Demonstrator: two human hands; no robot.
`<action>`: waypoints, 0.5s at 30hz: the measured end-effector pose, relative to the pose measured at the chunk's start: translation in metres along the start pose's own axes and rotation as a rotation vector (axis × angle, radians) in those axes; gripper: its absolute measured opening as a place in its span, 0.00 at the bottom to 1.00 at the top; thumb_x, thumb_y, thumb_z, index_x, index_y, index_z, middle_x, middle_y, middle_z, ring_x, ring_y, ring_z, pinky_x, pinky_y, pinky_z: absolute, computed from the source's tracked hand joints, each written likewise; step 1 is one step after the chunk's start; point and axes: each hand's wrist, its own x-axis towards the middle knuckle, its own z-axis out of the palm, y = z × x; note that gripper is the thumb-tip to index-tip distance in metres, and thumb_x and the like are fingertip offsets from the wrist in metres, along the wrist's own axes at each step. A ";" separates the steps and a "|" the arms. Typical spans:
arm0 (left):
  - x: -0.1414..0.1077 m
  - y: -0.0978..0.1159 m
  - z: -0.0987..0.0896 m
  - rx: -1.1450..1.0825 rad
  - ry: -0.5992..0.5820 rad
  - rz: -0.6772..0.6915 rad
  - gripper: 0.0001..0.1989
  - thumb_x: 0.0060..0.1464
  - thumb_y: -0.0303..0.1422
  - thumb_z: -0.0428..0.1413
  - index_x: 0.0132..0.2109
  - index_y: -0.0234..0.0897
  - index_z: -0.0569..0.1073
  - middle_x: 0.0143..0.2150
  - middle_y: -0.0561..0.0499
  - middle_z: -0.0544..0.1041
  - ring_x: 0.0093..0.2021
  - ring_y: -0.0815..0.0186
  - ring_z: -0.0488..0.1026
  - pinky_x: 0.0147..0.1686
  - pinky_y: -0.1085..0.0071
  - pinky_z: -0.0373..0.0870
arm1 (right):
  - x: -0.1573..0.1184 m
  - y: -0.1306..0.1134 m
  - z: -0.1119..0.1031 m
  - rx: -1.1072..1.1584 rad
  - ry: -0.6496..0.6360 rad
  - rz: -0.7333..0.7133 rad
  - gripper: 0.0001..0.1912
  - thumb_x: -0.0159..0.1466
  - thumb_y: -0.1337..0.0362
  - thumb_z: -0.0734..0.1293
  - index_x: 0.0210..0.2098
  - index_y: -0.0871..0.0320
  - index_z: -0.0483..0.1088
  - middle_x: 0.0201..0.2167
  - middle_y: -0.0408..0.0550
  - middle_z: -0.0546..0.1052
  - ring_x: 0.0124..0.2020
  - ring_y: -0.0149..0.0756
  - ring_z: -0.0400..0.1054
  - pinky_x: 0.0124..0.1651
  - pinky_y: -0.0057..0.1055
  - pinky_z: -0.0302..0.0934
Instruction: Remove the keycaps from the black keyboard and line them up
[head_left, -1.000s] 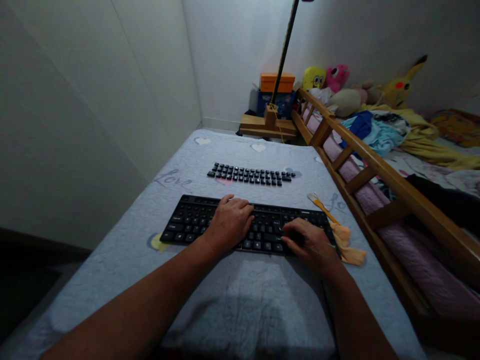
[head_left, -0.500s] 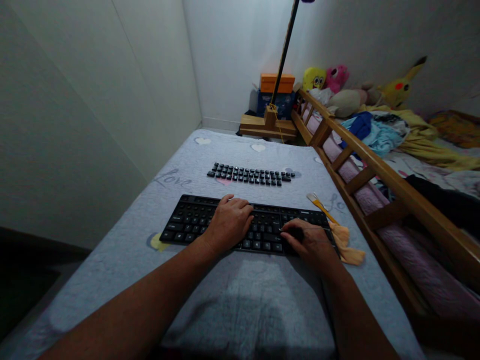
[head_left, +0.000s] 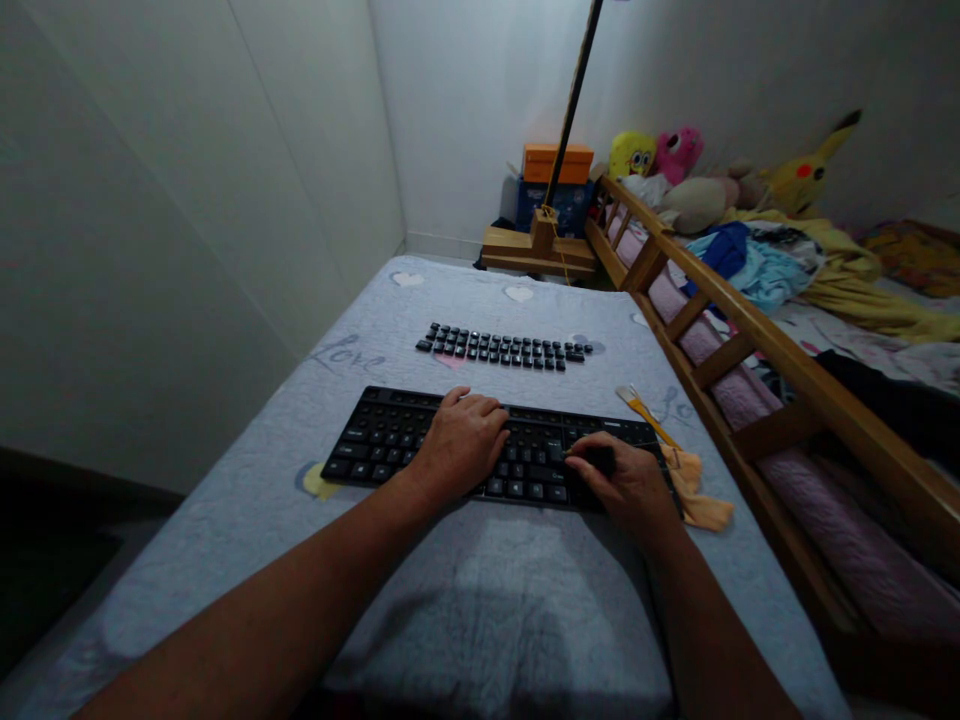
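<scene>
A black keyboard point(head_left: 362, 452) lies on the cloth-covered surface in front of me. Its lower rows carry keycaps; higher up, several spots look bare. My left hand point(head_left: 469, 437) rests on the middle of the keyboard, fingers laid out over its top edge. At the right part, my right hand point(head_left: 619, 475) is closed in a pinch around a thin wire-like tool point(head_left: 568, 454), its tip close to the keys by the enter area. Most of that tool is hidden by the fingers. Beyond the keyboard, loose black keycaps point(head_left: 506, 350) sit in rows.
Right of the keyboard lie a brush point(head_left: 647, 415) with a yellow handle and a crumpled orange cloth point(head_left: 697, 495). A wooden bed rail point(head_left: 750, 345) runs along the right side. A wooden stand point(head_left: 536, 248) with a pole and an orange box point(head_left: 556, 163) are at the back.
My right hand has tilted slightly, and the tool's tip has risen a little over the keys. My left hand stays in place on the keyboard. The view has shifted slightly.
</scene>
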 end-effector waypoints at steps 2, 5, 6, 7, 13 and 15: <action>0.000 0.000 0.000 0.001 0.005 0.003 0.07 0.59 0.31 0.53 0.43 0.37 0.75 0.45 0.46 0.79 0.47 0.58 0.73 0.58 0.52 0.59 | 0.000 0.000 0.001 0.005 0.002 0.018 0.05 0.63 0.62 0.66 0.33 0.56 0.72 0.29 0.45 0.79 0.30 0.36 0.74 0.36 0.30 0.67; 0.000 0.000 0.000 0.004 0.002 0.000 0.08 0.59 0.31 0.53 0.43 0.37 0.75 0.45 0.46 0.79 0.47 0.58 0.73 0.58 0.52 0.59 | 0.000 0.000 0.001 0.010 0.002 0.019 0.06 0.63 0.62 0.65 0.32 0.56 0.72 0.29 0.45 0.78 0.30 0.36 0.74 0.37 0.30 0.67; 0.000 0.001 -0.001 0.005 -0.003 -0.001 0.08 0.59 0.31 0.53 0.43 0.37 0.75 0.45 0.46 0.79 0.47 0.58 0.73 0.58 0.52 0.59 | 0.000 0.000 0.002 0.010 0.002 0.019 0.06 0.63 0.62 0.65 0.32 0.56 0.72 0.29 0.45 0.78 0.30 0.36 0.73 0.37 0.30 0.67; 0.000 0.001 -0.001 0.005 -0.007 -0.003 0.08 0.59 0.31 0.53 0.43 0.36 0.75 0.45 0.46 0.79 0.48 0.58 0.73 0.58 0.52 0.59 | 0.000 0.000 0.002 0.009 0.003 0.019 0.06 0.63 0.62 0.65 0.32 0.56 0.72 0.29 0.45 0.78 0.30 0.36 0.73 0.37 0.30 0.66; 0.000 0.000 0.000 -0.002 0.002 0.003 0.08 0.60 0.31 0.53 0.43 0.36 0.75 0.45 0.46 0.78 0.48 0.58 0.73 0.58 0.52 0.59 | -0.002 -0.001 0.003 0.047 0.020 0.074 0.08 0.61 0.59 0.68 0.30 0.58 0.72 0.27 0.46 0.77 0.28 0.35 0.72 0.33 0.29 0.64; 0.000 0.000 0.001 -0.003 0.004 0.005 0.08 0.60 0.31 0.53 0.43 0.36 0.75 0.45 0.46 0.78 0.48 0.58 0.73 0.58 0.52 0.59 | -0.003 -0.001 0.005 0.069 0.028 0.105 0.10 0.60 0.57 0.69 0.28 0.58 0.71 0.24 0.45 0.76 0.25 0.33 0.69 0.30 0.28 0.62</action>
